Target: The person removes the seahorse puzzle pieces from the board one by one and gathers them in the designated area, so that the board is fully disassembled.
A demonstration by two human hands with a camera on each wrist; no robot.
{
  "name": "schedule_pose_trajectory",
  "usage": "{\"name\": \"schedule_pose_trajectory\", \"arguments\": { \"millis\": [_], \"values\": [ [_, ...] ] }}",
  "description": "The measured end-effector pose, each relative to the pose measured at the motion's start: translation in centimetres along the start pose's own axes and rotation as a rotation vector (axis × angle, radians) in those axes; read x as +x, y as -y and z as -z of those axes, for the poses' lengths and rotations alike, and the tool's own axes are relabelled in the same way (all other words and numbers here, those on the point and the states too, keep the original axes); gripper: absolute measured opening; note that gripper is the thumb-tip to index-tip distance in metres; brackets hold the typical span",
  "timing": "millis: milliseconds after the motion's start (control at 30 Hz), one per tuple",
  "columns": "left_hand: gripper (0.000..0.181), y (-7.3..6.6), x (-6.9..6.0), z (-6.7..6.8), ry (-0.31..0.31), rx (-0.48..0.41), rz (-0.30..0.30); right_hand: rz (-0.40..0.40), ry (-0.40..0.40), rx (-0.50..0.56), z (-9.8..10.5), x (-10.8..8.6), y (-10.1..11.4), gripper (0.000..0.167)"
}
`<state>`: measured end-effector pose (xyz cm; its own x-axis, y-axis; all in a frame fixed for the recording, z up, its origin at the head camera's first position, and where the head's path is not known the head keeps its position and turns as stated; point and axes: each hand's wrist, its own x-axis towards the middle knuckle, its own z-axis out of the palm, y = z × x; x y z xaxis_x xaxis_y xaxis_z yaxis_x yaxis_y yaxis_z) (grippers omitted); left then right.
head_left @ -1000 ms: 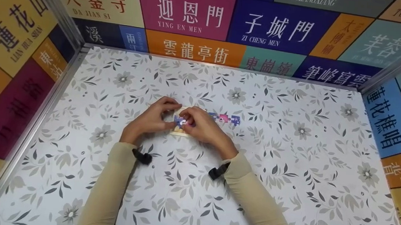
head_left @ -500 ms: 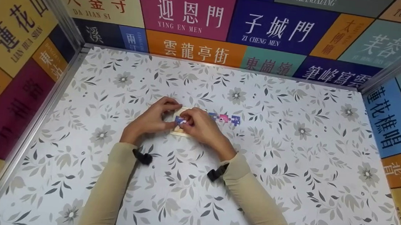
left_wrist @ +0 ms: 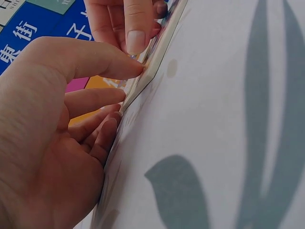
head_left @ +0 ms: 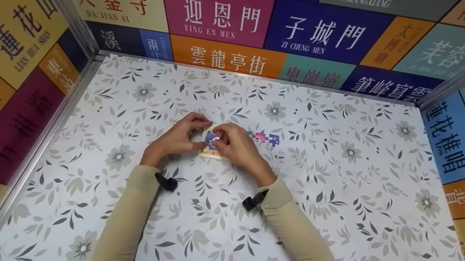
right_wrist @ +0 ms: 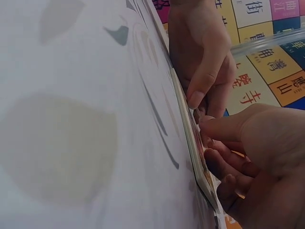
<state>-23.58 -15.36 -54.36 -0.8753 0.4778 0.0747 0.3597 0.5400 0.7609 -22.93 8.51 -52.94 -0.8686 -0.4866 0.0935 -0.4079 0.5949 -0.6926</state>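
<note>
A small wooden jigsaw tray (head_left: 212,157) with a pale rim lies flat on the table, partly covered by both hands. Purple-blue puzzle pieces (head_left: 209,141) show inside it. My left hand (head_left: 178,137) holds the tray's left side, thumb towards the front and fingers towards the back; the left wrist view has the thumb on the tray rim (left_wrist: 155,71). Over the tray, my right hand (head_left: 237,145) pinches a puzzle piece between thumb and fingertips, mostly hidden by the fingers. In the right wrist view its fingertips meet the left thumb (right_wrist: 198,98) above the tray.
Right of the tray, several loose pink and purple jigsaw pieces (head_left: 261,138) lie in a row, partly behind the right hand. The table (head_left: 336,190) has a white floral cover. Colourful lettered panels (head_left: 221,16) enclose its back and sides.
Both hands stay at the tray. The right thumb and fingers shift slightly over the pieces, and a little more of the purple-blue pieces shows between the hands. The loose row stays put.
</note>
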Motion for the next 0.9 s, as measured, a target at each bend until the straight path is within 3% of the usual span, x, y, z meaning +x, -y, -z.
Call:
{"name": "schedule_pose_trajectory", "arguments": {
  "millis": [167,333,567,900],
  "values": [
    [0.069,0.0,-0.1,0.0,0.005,0.000,0.011,-0.012,-0.029,0.020,0.4,-0.4,-0.4,0.031],
    [0.071,0.1,0.0,-0.1,0.013,-0.004,0.009,-0.035,-0.061,0.146,1.2,-1.0,-0.6,0.030],
    [0.071,0.1,0.1,-0.1,0.014,-0.005,0.013,0.026,-0.092,0.217,2.1,-1.8,-1.1,0.032],
    [0.070,0.0,-0.1,0.0,0.018,-0.025,0.024,-0.015,-0.033,0.278,4.6,-3.5,-4.0,0.029]
  ]
}}
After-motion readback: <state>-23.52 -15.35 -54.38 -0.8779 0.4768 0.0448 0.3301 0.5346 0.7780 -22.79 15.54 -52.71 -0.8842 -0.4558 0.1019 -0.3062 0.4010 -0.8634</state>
